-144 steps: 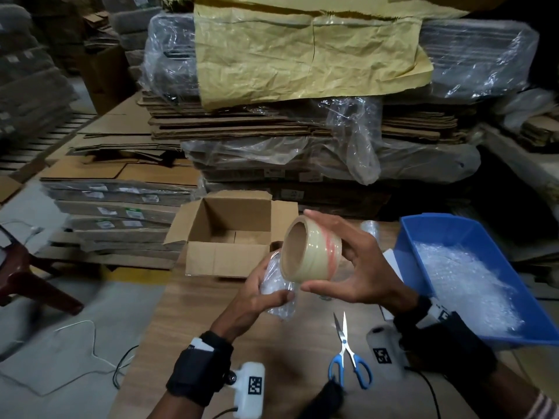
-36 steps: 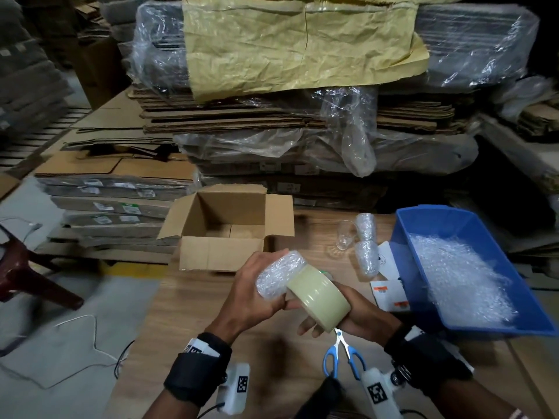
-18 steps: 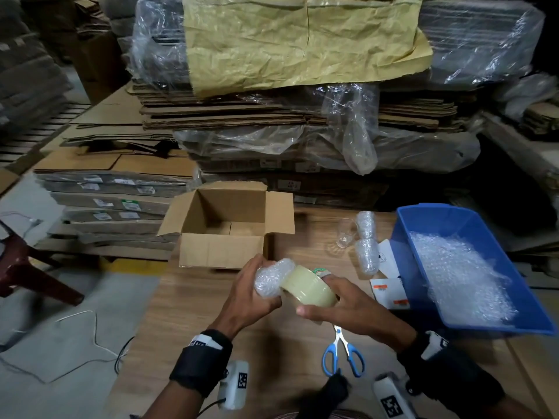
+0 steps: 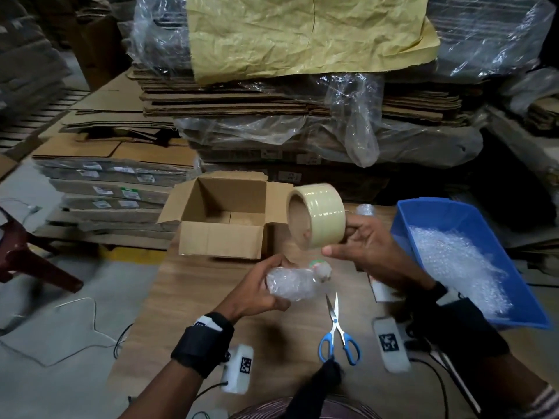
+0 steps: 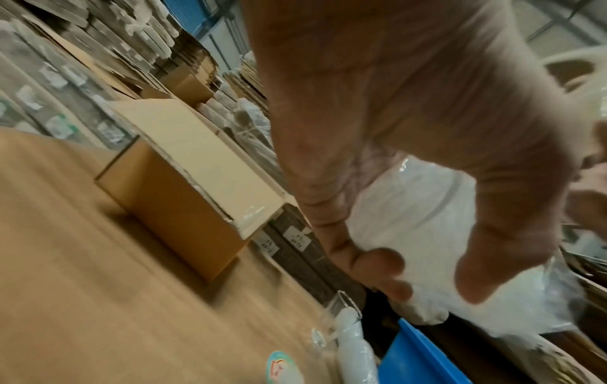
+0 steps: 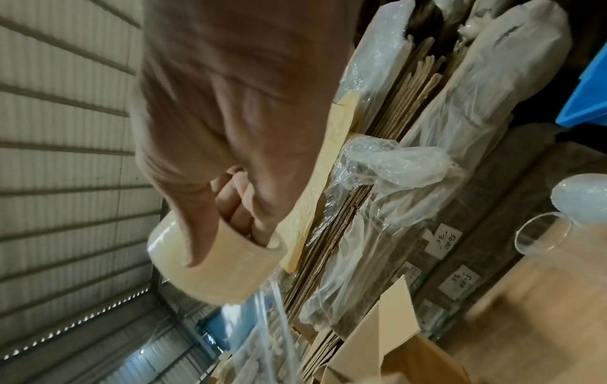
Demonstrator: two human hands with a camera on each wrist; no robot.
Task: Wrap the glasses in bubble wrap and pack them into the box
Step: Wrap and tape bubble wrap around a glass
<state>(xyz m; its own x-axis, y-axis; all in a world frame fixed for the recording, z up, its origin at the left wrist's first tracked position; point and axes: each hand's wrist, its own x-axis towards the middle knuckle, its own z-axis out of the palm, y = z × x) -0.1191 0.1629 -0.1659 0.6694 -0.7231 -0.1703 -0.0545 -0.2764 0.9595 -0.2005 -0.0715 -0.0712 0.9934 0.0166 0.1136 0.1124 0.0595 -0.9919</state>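
My left hand [image 4: 260, 290] grips a glass wrapped in bubble wrap [image 4: 292, 285], held on its side just above the table; the same wrapped glass [image 5: 410, 220] shows white between thumb and fingers in the left wrist view. My right hand [image 4: 360, 243] holds a roll of clear packing tape [image 4: 316, 214] raised above and to the right of the bundle, fingers inside the tape roll's core [image 6: 210, 259]. The open cardboard box [image 4: 223, 216] stands behind the hands. A bare glass [image 6: 542, 233] and another wrapped glass [image 6: 581, 197] stand on the table near the blue bin.
Blue-handled scissors [image 4: 337, 337] lie on the wooden table [image 4: 187, 313] in front of me. A blue bin [image 4: 459, 255] with bubble wrap sits at the right. Stacks of flat cardboard [image 4: 272, 95] under plastic rise behind the table. A dark red chair [image 4: 27, 252] stands at the left.
My right hand has lifted the tape roll up and to the right, away from the wrapped glass. The left hand has stayed low with the bundle, now lying more sideways.
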